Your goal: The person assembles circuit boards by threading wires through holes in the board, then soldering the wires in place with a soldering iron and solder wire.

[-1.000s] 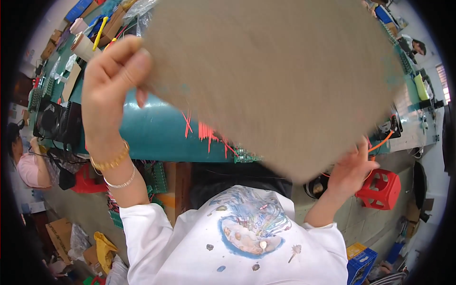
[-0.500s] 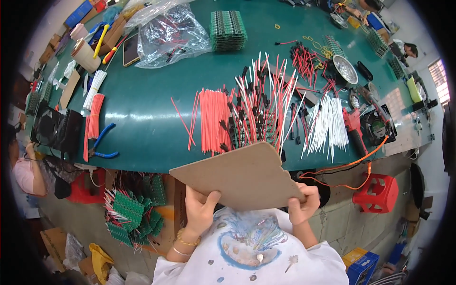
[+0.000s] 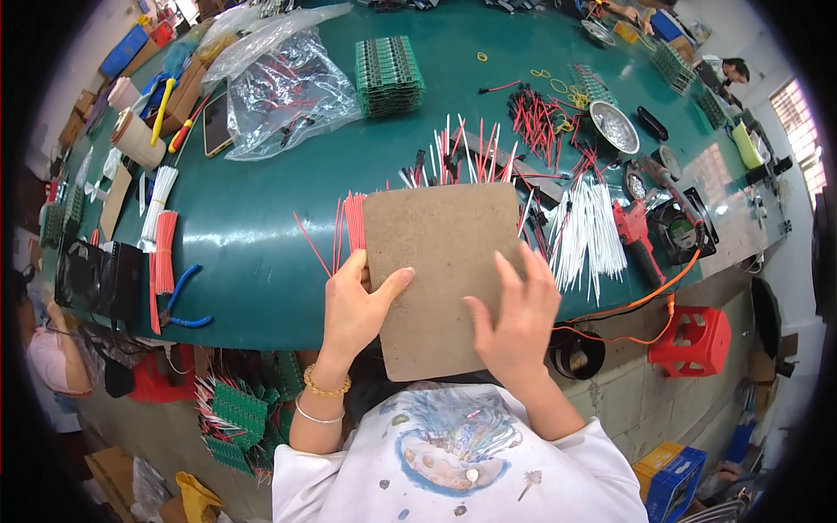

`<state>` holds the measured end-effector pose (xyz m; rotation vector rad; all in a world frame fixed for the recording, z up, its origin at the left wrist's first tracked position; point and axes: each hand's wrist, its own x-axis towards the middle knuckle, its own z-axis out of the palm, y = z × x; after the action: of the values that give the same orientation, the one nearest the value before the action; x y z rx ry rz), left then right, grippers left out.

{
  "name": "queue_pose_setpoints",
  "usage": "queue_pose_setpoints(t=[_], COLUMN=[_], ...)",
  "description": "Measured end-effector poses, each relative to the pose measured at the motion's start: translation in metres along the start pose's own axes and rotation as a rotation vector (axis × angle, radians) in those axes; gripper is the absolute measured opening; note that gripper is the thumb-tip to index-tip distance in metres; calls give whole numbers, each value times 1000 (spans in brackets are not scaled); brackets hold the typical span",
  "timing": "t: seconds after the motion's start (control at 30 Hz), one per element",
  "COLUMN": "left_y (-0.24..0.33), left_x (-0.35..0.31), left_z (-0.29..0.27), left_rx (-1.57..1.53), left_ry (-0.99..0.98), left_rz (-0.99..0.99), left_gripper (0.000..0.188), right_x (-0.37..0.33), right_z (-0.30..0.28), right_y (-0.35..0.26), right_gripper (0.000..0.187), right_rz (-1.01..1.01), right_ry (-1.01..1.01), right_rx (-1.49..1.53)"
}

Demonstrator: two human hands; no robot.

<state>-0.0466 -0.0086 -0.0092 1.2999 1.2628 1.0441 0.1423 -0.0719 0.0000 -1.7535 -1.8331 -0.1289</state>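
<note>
A flat brown fibreboard panel (image 3: 440,253) is held up before me at the table's near edge, its long side running away from me. My left hand (image 3: 356,305) grips its left edge, thumb on top and fingers going underneath. Over the panel's lower right part, my right hand (image 3: 519,322) has its fingers apart; whether it touches the surface I cannot tell. Beyond the panel, red and white wires with black connectors (image 3: 462,152) stick out, their lower parts hidden. Red wires (image 3: 355,222) lie at its left, and a spread of white wires (image 3: 586,231) at its right.
Blue-handled pliers (image 3: 185,296) and tied wire bundles (image 3: 164,253) lie at the left. Further back are a stack of green circuit boards (image 3: 390,78) and a clear plastic bag (image 3: 292,96). A red soldering tool (image 3: 639,240) with an orange cord and a small fan (image 3: 684,227) are at the right.
The panel has turned from crosswise and tilted to lengthwise, and moved further over the table, covering more wires. My right hand has let go of its right corner and opened.
</note>
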Motion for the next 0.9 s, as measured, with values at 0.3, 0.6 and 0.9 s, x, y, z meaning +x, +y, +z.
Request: queue_pose_setpoints(t=[0.3, 0.6, 0.9], left_y=[-7, 0, 9], left_x=[4, -3, -8], left_z=[9, 8, 24], left_rx=[-62, -234, -238], left_ry=[78, 75, 179], left_rz=[-176, -218, -334], left_gripper=[22, 25, 44], right_x=[29, 33, 26], right_z=[24, 28, 23], right_y=[-11, -15, -6], right_gripper=[65, 62, 61], right_rz=[-184, -183, -172], right_ry=[-400, -438, -386], right_rx=[23, 30, -10])
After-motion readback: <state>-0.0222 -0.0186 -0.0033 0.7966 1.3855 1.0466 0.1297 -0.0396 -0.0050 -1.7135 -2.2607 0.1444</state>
